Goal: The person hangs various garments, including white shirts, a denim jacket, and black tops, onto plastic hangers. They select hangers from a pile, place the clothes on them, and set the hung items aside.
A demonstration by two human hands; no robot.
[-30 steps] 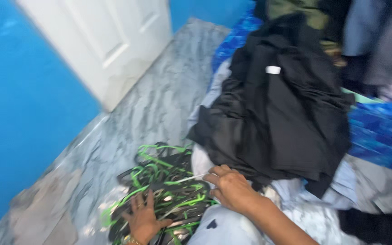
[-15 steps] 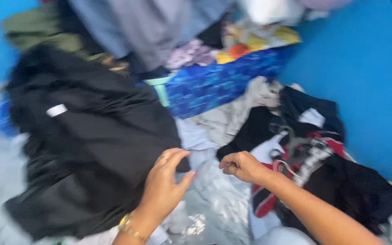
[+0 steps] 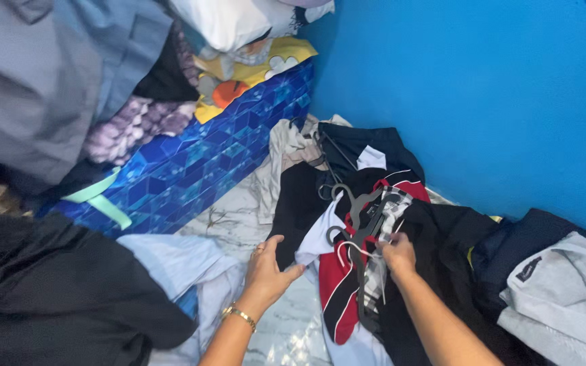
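At the foot of the blue wall [image 3: 483, 95], toward five o'clock in my view, I see a heap of garments on grey hangers [image 3: 364, 210] spread over the marble floor [image 3: 239, 220]. My right hand [image 3: 399, 254] is pinched shut on a hanger with a red, white and black jersey [image 3: 339, 285], while my left hand [image 3: 269, 271], fingers spread and half curled, presses on the black and white cloth at the heap's seven o'clock edge.

I judge snagging to be the main risk: several hanger hooks overlap at the centre, so a pull on one could drag its neighbours along or let the jersey slip off. The loose white cord near my right hand could catch too.

At nine o'clock lies a black garment [image 3: 49, 291] over pale blue cloth [image 3: 178, 261]. A blue patterned mattress [image 3: 205, 156] runs from ten to twelve o'clock, piled with grey, purple and yellow clothes. A grey folded garment [image 3: 564, 298] sits at four o'clock, crowding the heap.
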